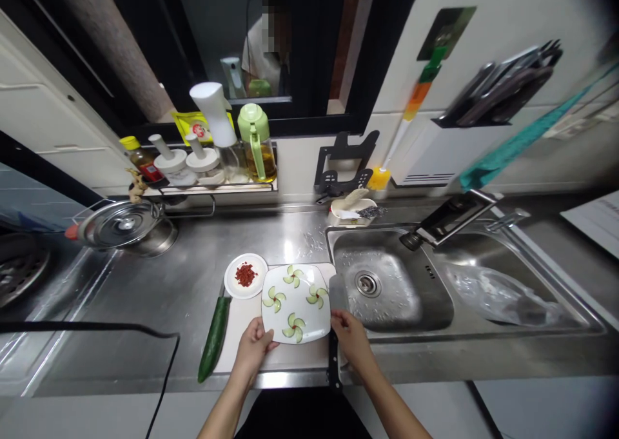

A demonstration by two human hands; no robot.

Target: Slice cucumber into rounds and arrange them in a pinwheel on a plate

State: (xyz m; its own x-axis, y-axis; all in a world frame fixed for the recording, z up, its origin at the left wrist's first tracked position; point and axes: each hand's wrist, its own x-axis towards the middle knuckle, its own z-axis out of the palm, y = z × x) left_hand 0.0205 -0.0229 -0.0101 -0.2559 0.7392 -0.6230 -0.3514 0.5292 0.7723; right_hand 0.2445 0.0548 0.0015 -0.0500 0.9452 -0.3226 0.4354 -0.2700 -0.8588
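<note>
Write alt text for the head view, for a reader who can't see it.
The left hand and right hand hold a squarish white plate with four apparent cucumber-slice pinwheels over a pale cutting board. Left of the plate are a cucumber and a white dish of red pieces; right, a knife and stainless-steel sink.

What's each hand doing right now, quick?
Left hand: closed, holding the near left corner of the white plate.
Right hand: closed, holding the same plate by its right edge.
</note>
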